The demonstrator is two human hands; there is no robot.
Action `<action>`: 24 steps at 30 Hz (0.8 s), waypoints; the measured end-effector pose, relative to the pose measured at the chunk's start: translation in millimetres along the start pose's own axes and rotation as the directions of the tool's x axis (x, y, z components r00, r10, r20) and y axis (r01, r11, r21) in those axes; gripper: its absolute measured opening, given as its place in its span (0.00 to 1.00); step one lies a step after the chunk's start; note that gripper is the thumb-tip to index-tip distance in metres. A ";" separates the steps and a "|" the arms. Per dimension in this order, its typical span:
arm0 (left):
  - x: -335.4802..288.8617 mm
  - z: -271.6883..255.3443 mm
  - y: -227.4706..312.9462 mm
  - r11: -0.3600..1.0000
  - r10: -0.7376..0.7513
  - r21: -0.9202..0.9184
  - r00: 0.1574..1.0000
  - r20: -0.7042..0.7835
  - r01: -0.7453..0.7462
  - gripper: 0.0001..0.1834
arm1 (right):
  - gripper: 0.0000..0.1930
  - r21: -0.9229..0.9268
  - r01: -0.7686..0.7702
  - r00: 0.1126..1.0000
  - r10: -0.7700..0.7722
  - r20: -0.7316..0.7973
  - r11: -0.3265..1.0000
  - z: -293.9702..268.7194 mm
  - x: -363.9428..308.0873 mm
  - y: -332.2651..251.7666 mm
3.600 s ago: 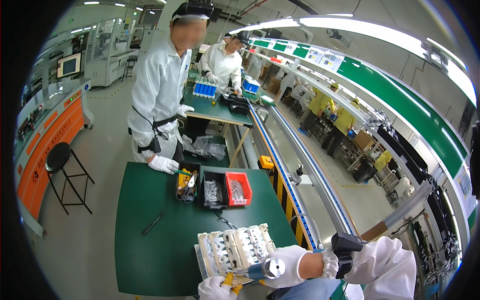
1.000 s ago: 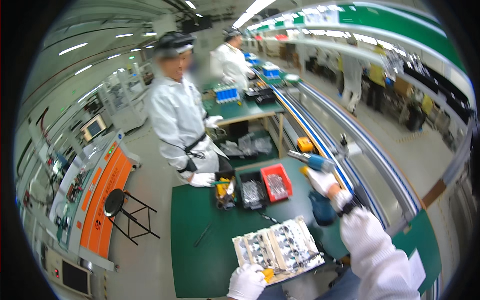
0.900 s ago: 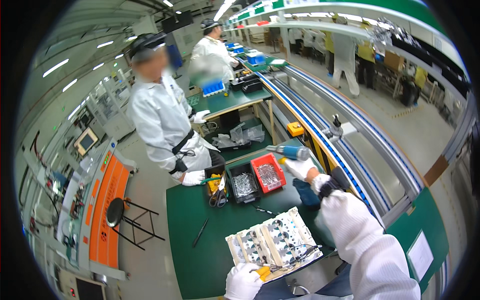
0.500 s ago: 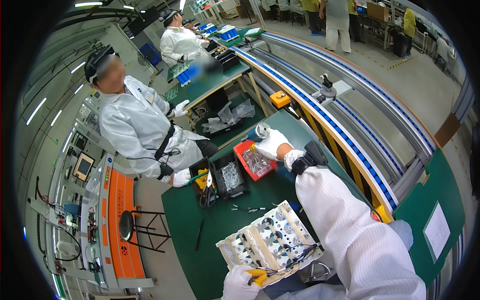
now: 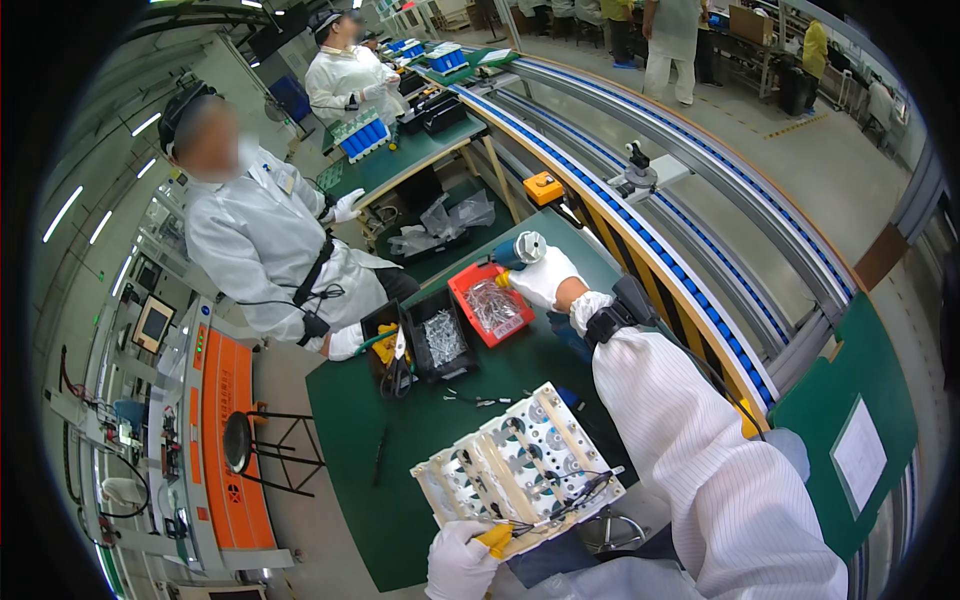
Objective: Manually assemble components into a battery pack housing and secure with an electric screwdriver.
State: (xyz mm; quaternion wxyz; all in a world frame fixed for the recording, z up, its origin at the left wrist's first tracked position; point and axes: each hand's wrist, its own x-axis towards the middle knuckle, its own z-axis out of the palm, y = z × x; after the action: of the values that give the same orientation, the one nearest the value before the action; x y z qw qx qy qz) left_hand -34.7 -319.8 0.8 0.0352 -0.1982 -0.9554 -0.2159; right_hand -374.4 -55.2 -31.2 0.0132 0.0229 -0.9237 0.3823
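Note:
My right hand [image 5: 545,277], in a white glove, is closed around a teal cordless screwdriver [image 5: 518,251]. It is held over the far right rim of a red bin [image 5: 514,325] with loose screws inside; its tip is hard to make out. Near me, a white frame assembly [image 5: 500,452] with round silver and dark parts and cream crossbars sits tilted at the table's near edge. My gloved left hand [image 5: 461,562] grips its near left corner, next to a yellow piece [image 5: 495,540]. Black wires [image 5: 590,490] run along the frame's near side.
Beside the red bin are a black bin [image 5: 447,375] of metal screws and another with yellow parts. Scissors [image 5: 398,368] lean there. Short cables [image 5: 478,400] and a black pen [image 5: 380,455] lie on the green table [image 5: 345,420]. A co-worker [image 5: 265,220] stands across; a roller conveyor [image 5: 640,230] runs right.
The whole view has shifted slightly, moving table things a little left and up. My right hand stays by the red bin with the screwdriver; my left hand keeps hold of the frame assembly.

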 end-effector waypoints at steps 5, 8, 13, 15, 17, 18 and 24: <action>5.5 5.7 4.1 0.994 0.063 -0.089 0.997 -0.038 -0.066 0.10 | 0.16 0.281 0.351 0.927 -0.290 -0.236 0.893 0.2 -0.9 39.5; 12.4 7.2 2.6 0.989 0.039 -0.143 0.997 -0.066 -0.048 0.10 | 0.14 0.473 0.314 0.949 -0.267 -0.166 0.823 -21.8 -37.9 39.3; 3.7 0.9 -3.8 0.992 -0.016 -0.129 0.995 -0.101 0.003 0.09 | 0.15 0.724 0.224 0.956 -0.293 -0.031 0.652 -55.0 -104.9 57.4; 7.3 -3.8 -9.7 0.997 -0.016 -0.079 0.998 -0.055 0.012 0.09 | 0.15 0.760 0.254 0.955 -0.277 -0.101 0.598 -63.1 -124.3 72.7; 9.4 -12.5 -14.7 0.997 -0.018 -0.073 0.998 -0.060 0.014 0.09 | 0.14 0.730 0.225 0.963 -0.263 -0.064 0.645 -75.5 -139.7 74.7; 9.4 -16.4 -15.4 0.997 -0.029 -0.069 0.998 -0.061 0.024 0.09 | 0.13 0.741 0.205 0.964 -0.263 -0.040 0.639 -77.2 -145.0 66.4; -5.8 -3.2 -3.5 0.992 0.082 0.095 0.997 0.001 -0.082 0.12 | 0.11 0.646 0.154 0.956 -0.278 0.094 0.748 -68.3 -146.4 70.9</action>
State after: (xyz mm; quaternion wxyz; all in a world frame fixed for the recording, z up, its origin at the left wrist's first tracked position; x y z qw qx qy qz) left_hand -30.9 -326.2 1.4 0.0547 -0.2351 -0.9556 -0.1690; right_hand -231.4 47.9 -39.1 -0.0366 0.1685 -0.7295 0.6619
